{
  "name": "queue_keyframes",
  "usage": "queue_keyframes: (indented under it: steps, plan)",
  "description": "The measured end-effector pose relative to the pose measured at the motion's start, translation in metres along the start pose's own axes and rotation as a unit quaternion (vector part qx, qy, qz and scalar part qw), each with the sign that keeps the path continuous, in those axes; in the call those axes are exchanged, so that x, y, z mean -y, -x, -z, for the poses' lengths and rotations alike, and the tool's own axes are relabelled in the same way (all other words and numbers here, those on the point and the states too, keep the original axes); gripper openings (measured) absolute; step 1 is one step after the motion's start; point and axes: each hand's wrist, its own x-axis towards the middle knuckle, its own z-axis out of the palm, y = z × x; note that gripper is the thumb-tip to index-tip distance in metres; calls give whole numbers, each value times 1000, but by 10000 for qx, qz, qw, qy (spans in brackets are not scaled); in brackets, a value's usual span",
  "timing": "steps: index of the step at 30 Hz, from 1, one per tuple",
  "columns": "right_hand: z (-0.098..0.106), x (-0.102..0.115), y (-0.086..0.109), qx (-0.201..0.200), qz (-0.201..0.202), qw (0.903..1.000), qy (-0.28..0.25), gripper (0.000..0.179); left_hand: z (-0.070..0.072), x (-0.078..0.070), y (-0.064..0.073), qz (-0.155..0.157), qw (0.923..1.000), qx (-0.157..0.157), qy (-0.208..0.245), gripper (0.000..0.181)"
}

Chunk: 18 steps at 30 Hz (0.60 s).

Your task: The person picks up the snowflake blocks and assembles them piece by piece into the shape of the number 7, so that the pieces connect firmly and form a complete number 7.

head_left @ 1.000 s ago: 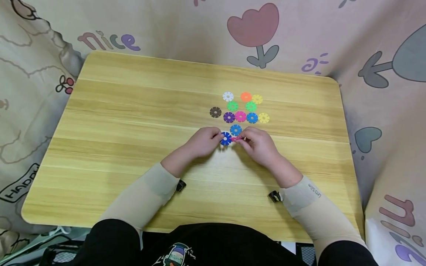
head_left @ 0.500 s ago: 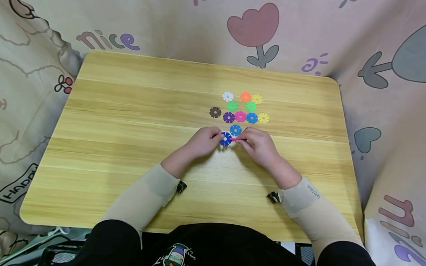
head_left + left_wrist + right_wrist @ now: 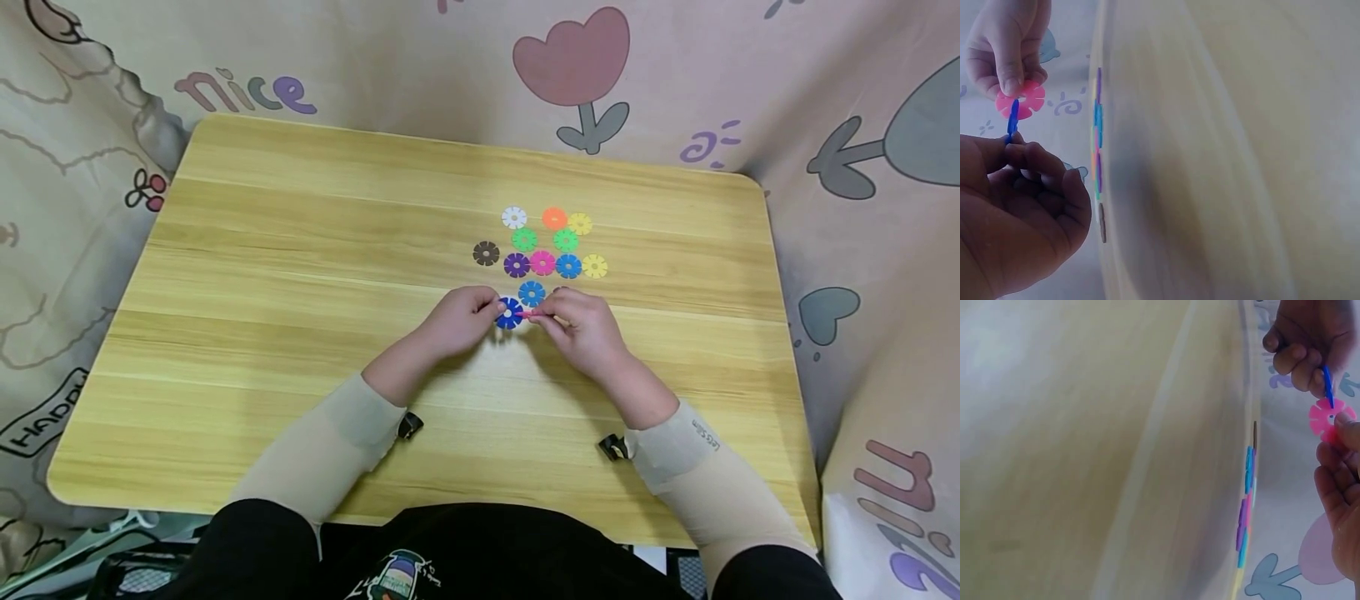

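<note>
Between thumb and fingers my left hand [image 3: 467, 320] pinches a dark blue notched plastic disc [image 3: 508, 313], its flat face turned up toward the head view. A pink notched disc [image 3: 1030, 100] is pinched edge-on by my right hand [image 3: 585, 327]. The two discs meet at their rims, crossing at about a right angle; in both wrist views the blue edge lies against the pink disc's slotted side. How deep the slots engage is too small to tell. Just beyond the hands a light blue disc [image 3: 532, 293] lies on the table.
Several loose notched discs lie flat beyond the hands, among them a black one [image 3: 486, 253], a pink one [image 3: 542, 263] and a white one [image 3: 513, 217]. Partly behind the right hand's fingers is another small disc. The wooden table [image 3: 300, 250] ends at a printed curtain [image 3: 420, 67].
Both hands stay in nearly the same place, still holding the blue and pink discs together. The right forearm has shifted very slightly left. The loose discs have not moved.
</note>
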Motion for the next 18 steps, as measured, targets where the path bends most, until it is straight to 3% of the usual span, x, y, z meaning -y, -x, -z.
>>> queue_keyframes:
  steps: [11, 18]
  plan:
    - [-4, 4, -1, -285, 274, 9991, -149, 10, -4, -2, 3, 93, 9991, -106, 395, 31]
    - [-5, 6, 2, -313, 146, 9991, -238, 9, -4, -1, 5, 38, 9996, -70, 273, 31]
